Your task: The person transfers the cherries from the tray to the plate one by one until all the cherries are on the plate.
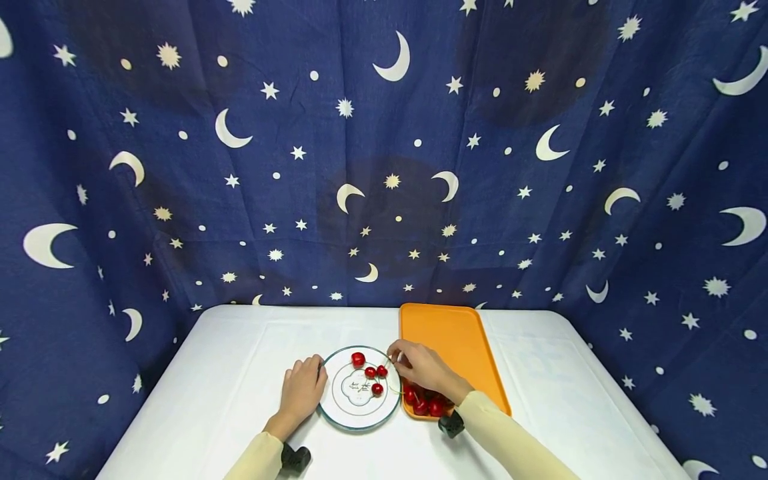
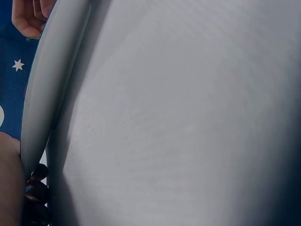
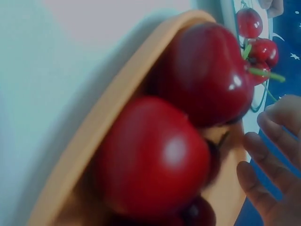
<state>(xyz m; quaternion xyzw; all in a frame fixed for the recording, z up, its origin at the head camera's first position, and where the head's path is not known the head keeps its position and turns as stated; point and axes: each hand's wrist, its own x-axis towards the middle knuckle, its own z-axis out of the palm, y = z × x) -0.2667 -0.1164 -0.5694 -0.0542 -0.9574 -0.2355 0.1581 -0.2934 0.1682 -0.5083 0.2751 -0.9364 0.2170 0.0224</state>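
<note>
A white plate (image 1: 336, 407) with a dark blue-green rim carries several red cherries (image 1: 377, 389), plus a bigger red fruit (image 1: 358, 360) toward its back. My left hand (image 1: 303, 388) holds the plate's left edge; in the left wrist view the plate's rim (image 2: 56, 70) is tilted across the picture, dark fingertips (image 2: 37, 193) beside it. At the plate's right edge my right hand (image 1: 423, 367) pinches thin cherry stems (image 1: 389, 362) that run toward the small cherries. Its wrist view shows the fingers (image 3: 270, 165) bent near a green stem (image 3: 272, 93).
Right of the plate lies an orange tray (image 1: 456, 333), with several dark red cherries (image 1: 421, 405) at its near end, partly under my right forearm. A white cloth covers the table (image 1: 240, 373). Behind hangs a blue curtain (image 1: 288, 200) with moons and stars.
</note>
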